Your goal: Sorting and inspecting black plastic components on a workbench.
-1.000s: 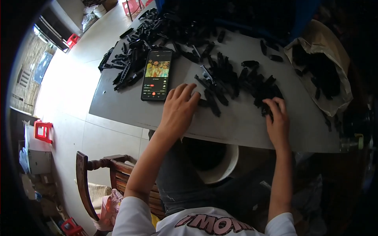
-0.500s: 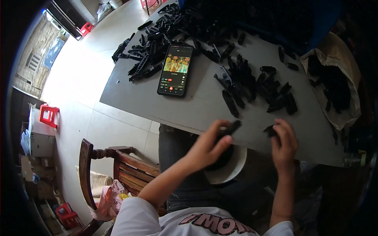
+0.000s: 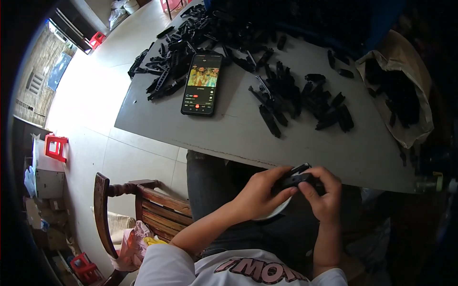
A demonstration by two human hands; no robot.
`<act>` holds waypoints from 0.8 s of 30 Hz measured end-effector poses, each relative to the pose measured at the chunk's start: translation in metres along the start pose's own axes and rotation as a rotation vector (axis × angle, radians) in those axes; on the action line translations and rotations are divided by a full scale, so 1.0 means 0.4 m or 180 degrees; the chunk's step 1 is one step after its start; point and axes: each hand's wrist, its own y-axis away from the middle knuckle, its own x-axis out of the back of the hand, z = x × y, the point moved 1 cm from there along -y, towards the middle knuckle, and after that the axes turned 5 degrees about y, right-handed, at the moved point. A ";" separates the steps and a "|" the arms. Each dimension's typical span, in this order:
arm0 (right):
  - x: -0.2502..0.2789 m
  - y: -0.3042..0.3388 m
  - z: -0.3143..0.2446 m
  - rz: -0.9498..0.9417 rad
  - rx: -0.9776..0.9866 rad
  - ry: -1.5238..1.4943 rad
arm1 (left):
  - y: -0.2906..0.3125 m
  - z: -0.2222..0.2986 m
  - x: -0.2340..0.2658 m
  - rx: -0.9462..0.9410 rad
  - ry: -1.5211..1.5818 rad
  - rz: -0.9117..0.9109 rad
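Just beyond the table's near edge, over my lap, my left hand point(image 3: 260, 191) and my right hand point(image 3: 325, 199) meet. A small black plastic part point(image 3: 303, 179) is pinched between the fingers of both hands, its pieces pressed together; how they join is partly hidden by my fingers. Beneath my hands the rim of a white bowl point(image 3: 275, 212) shows, mostly covered. On the grey table point(image 3: 229, 131) ahead lie a group of long black parts point(image 3: 269, 121) and, to its right, another cluster of black parts point(image 3: 343, 117).
A lit phone point(image 3: 202, 85) lies on the table, in front of a big heap of black parts point(image 3: 179, 52). A blue container point(image 3: 389, 24) stands at the far right, near an open tan bag point(image 3: 420, 136) of black pieces. A wooden chair point(image 3: 164, 205) is at my left.
My hands, apart before with a black part in each, have come together over the lap. The left moved right and down, the right moved left and down. The view has shifted slightly.
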 end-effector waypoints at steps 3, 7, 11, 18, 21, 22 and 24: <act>-0.009 -0.013 -0.031 -0.0321 0.1378 0.1419 | 0.009 -0.009 0.002 -0.0349 -0.0171 -0.0056; -0.039 0.010 -0.026 0.0364 0.0273 0.0178 | 0.013 -0.014 -0.008 0.0587 0.1227 -0.0073; -0.050 0.012 -0.001 0.0574 0.0292 0.0219 | 0.024 -0.016 -0.014 0.0805 0.1105 0.0049; -0.041 0.026 0.027 0.0732 0.0431 0.0125 | 0.022 -0.001 -0.006 0.0177 -0.0053 0.0123; -0.056 0.020 0.022 0.0703 0.0308 0.0028 | 0.024 0.004 -0.009 0.0394 0.0140 0.0066; -0.070 0.009 0.007 0.0720 0.0073 -0.0691 | 0.019 0.013 -0.011 0.0232 0.0245 0.0014; -0.069 0.009 0.007 0.0730 -0.0166 -0.1407 | 0.018 0.015 -0.014 0.0070 0.0353 -0.0035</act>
